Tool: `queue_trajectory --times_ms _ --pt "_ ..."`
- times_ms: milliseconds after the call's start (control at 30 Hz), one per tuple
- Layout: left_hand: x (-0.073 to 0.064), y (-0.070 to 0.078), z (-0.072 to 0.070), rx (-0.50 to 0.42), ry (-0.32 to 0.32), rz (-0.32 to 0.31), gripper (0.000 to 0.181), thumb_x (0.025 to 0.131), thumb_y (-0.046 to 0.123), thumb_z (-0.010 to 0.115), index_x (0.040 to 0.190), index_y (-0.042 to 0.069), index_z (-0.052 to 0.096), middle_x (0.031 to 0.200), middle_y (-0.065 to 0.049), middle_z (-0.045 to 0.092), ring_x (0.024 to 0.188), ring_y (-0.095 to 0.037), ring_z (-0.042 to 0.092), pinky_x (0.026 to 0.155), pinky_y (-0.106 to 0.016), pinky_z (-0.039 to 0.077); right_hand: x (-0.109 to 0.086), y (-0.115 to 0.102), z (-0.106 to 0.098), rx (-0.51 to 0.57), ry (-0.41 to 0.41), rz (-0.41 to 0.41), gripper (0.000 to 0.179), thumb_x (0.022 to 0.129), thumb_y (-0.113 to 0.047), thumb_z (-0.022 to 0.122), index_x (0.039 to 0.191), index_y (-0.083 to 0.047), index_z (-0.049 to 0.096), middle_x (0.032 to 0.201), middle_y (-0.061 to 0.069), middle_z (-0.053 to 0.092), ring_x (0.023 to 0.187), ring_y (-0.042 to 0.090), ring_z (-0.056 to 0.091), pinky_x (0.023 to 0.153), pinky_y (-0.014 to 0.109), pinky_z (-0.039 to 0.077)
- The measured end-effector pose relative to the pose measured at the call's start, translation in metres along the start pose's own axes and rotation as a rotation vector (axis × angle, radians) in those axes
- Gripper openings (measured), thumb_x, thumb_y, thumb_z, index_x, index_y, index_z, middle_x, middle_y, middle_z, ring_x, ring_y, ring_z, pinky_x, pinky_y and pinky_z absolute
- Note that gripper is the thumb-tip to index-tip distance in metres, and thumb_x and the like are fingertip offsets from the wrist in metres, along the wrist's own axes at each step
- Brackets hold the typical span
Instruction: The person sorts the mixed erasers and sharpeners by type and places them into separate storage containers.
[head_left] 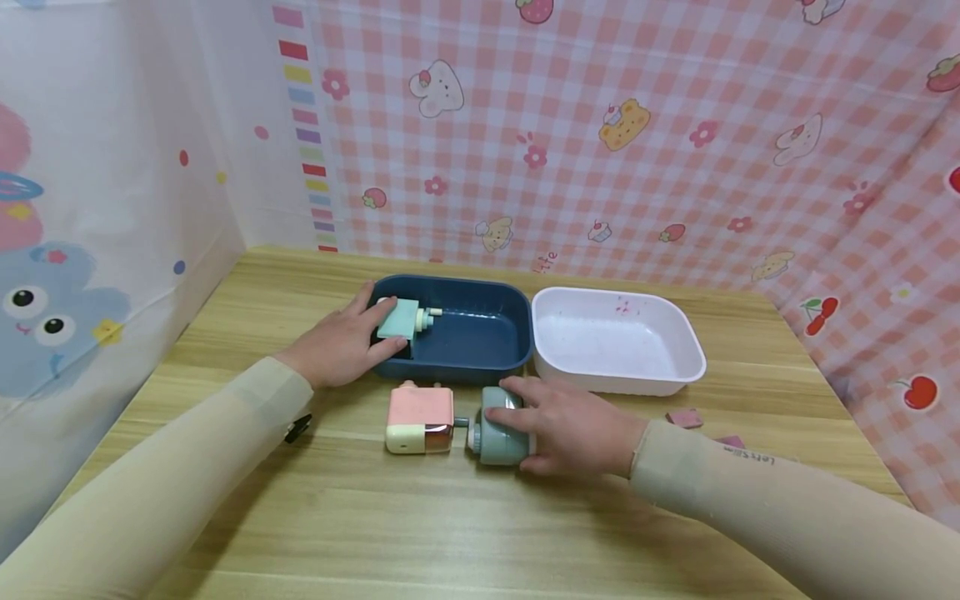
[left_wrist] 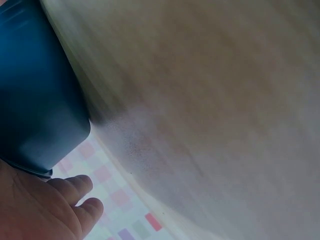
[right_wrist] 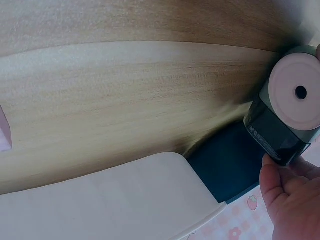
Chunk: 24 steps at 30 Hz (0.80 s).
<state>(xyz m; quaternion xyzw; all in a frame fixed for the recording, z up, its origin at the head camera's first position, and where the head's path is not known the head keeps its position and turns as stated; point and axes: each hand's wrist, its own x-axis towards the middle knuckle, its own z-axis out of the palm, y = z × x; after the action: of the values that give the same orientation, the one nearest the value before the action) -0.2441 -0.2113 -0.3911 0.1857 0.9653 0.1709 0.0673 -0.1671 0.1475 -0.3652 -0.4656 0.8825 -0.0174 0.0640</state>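
My left hand [head_left: 341, 342] reaches into the left end of a navy blue tray [head_left: 480, 367] and holds a mint-green pencil sharpener [head_left: 398, 319], its crank side facing right. In the left wrist view the sharpener is hidden. In front of the trays, my right hand [head_left: 573, 425] grips a grey-green pencil sharpener [head_left: 501, 442] lying on its side, crank toward the left. The right wrist view shows its pale pink round face [right_wrist: 290, 107] with a dark hole and its dark see-through shavings drawer [right_wrist: 270, 135]. Just left of it sits a pink and cream pencil sharpener [head_left: 420, 408].
A white tray [head_left: 618, 379] stands right beside the navy one. Small pink blocks [head_left: 684, 417] lie on the wooden table [head_left: 360, 525] near the right forearm. A patterned pink checked cloth [head_left: 562, 167] hangs behind the table, with more cloth at both sides.
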Motion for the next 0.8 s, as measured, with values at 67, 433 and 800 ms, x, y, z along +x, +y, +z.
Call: queue_trajectory --times_ms 67,433,800 --pt "0.0 0.0 0.0 0.001 -0.002 -0.003 0.084 0.107 0.064 0.042 0.17 0.013 0.019 0.176 -0.026 -0.002 0.155 -0.056 0.028 0.125 -0.07 0.026 -0.001 0.0 0.0 -0.013 0.009 -0.008 0.073 0.087 -0.046 0.085 0.152 -0.029 0.056 0.161 0.018 0.047 0.142 0.034 0.054 0.113 0.05 0.052" --pt "0.0 0.001 -0.001 -0.003 0.0 -0.006 0.084 0.107 0.064 0.042 0.17 0.014 0.02 0.176 -0.025 -0.003 0.155 -0.055 0.029 0.125 -0.069 0.027 -0.005 0.003 0.001 -0.079 0.091 -0.064 0.072 0.084 -0.047 0.087 0.148 -0.028 0.06 0.156 0.018 0.052 0.138 0.033 0.056 0.114 0.05 0.052" --pt "-0.001 0.002 -0.001 -0.002 0.012 0.012 0.083 0.107 0.063 0.042 0.169 0.012 0.022 0.176 -0.027 -0.002 0.154 -0.055 0.031 0.125 -0.069 0.029 -0.009 -0.001 -0.01 -0.118 0.175 -0.121 0.074 0.08 -0.047 0.091 0.145 -0.028 0.061 0.152 0.018 0.055 0.132 0.033 0.061 0.108 0.048 0.056"
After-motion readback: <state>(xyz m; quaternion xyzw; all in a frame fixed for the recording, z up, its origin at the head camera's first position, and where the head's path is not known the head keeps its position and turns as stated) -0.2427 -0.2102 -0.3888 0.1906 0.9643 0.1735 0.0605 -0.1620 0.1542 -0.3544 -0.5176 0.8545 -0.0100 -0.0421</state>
